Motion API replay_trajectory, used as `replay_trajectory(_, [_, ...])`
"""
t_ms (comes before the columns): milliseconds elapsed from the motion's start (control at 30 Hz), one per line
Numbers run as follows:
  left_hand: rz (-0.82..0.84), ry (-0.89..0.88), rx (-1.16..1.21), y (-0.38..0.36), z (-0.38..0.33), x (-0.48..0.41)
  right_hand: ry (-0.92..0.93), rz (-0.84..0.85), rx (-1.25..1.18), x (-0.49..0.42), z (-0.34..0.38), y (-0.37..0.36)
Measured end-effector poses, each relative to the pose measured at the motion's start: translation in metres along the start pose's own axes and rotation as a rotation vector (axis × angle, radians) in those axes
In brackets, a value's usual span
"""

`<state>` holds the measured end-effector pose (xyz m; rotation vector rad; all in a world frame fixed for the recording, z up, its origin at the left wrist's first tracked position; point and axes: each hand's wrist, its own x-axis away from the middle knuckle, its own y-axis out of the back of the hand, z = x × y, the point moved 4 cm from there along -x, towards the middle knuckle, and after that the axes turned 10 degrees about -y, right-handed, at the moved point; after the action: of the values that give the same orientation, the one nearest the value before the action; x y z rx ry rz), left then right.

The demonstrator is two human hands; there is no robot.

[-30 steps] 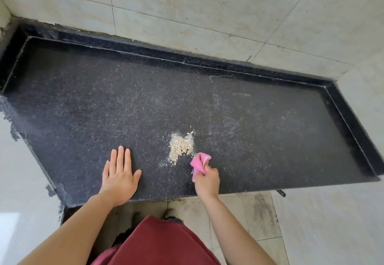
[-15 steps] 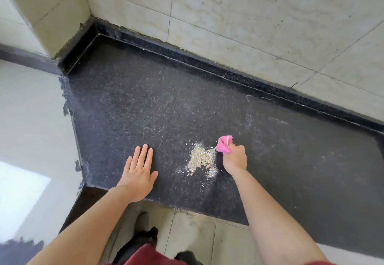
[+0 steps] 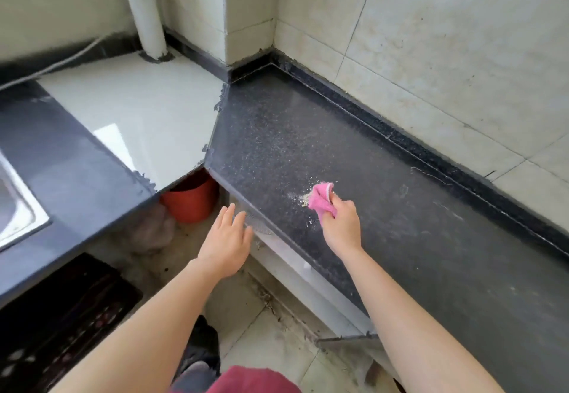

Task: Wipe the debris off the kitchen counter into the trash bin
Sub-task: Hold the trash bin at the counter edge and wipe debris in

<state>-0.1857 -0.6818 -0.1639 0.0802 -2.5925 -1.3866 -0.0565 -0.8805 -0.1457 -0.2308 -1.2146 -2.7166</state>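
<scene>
A pink cloth is clenched in the right hand at the debris — the left hand is held loose-fingered.

Soft, even daylight fills the corner, and nothing casts a hard shadow. The pale slab off the worktop's left end throws back a white patch of glare, and a milky sheen washes the dark stone near its far left corner. Under that end it is dim around the bin. The left hand is smeared with blur. The cloth in the right hand's grip looks sharper. The pipe and wall lines bow toward the picture's edges.
</scene>
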Motion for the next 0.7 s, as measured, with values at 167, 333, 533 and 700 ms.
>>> replay_trajectory(167, [-0.116,0.235,0.077,-0.005,0.02,0.127,0.129,0.267,0.107,0.095,0.013,-0.056])
replay_trajectory(333, [-0.198,0.468,0.155,-0.007,0.058,0.258,0.218,0.471,0.175,0.198,0.024,-0.124])
replay_trajectory(533, [-0.359,0.751,0.275,-0.016,0.121,0.441,0.353,0.724,0.259,0.357,0.042,-0.215])
replay_trajectory(700, [-0.443,0.912,0.37,-0.04,0.18,0.609,0.458,0.873,0.366,0.511,0.059,-0.292])
